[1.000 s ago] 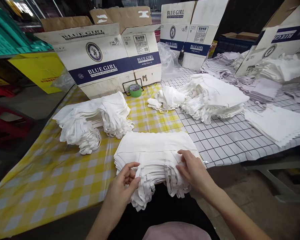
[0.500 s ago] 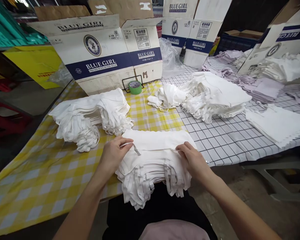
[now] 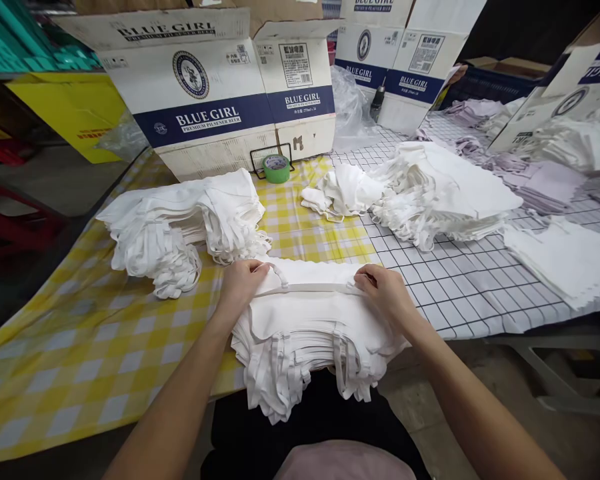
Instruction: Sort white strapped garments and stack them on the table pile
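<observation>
A stack of white strappy tops [image 3: 310,320] lies at the table's front edge, its straps hanging over toward my lap. My left hand [image 3: 243,283] pinches the upper left of the topmost white top [image 3: 315,273], where a thin strap loops beside the fingers. On the other side, my right hand [image 3: 384,287] has its thumb and fingers closed on the upper right of the same top. A straight band of its fabric runs between both hands. Behind my left hand is another pile of white tops [image 3: 185,207] with bunched straps.
A BLUE GIRL carton [image 3: 205,100] stands at the back, with green tape [image 3: 277,169] in front of it. To the right lie a large white garment pile [image 3: 445,187], a flat white piece [image 3: 565,253] and lilac garments [image 3: 545,180]. A yellow checked cloth [image 3: 95,340] covers the left side.
Both hands have moved slightly away from me, carrying the top's edge toward the far side of the stack. The fabric between them is now drawn into a straight band.
</observation>
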`<state>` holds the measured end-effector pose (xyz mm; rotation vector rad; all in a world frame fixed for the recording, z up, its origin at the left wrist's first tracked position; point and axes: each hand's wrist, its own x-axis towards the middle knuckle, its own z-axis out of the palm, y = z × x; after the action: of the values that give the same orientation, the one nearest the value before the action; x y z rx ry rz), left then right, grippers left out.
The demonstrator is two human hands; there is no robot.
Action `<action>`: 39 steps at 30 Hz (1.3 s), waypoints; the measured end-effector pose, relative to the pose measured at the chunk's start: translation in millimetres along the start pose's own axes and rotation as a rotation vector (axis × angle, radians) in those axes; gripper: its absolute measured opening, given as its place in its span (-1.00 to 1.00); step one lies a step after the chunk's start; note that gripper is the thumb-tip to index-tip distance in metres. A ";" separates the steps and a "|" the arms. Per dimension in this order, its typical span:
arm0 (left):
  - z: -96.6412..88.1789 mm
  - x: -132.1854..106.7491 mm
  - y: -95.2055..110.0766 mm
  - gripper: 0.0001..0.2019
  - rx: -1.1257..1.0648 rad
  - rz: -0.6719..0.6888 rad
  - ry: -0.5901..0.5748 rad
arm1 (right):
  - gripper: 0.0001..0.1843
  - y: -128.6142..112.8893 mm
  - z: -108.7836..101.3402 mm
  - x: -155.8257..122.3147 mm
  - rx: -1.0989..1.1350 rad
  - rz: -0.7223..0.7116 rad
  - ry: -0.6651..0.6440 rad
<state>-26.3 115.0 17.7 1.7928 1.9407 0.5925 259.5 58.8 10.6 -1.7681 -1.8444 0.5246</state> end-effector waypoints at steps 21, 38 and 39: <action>-7.3 -16.0 -1.3 -0.67 -0.202 -0.034 -0.070 | -0.78 1.6 0.1 -0.4 -0.029 0.039 -0.004; -20.8 -124.6 3.3 -0.64 -0.938 -0.255 -0.156 | -0.65 0.5 -28.4 -43.9 0.406 0.196 -0.112; -21.3 -125.1 4.4 -0.64 -0.947 -0.257 -0.150 | -0.65 0.2 -31.5 -47.1 0.435 0.213 -0.121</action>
<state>-26.1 -9.9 40.7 0.9425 1.3739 1.0203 279.3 9.5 30.2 -1.6628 -1.4777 1.0485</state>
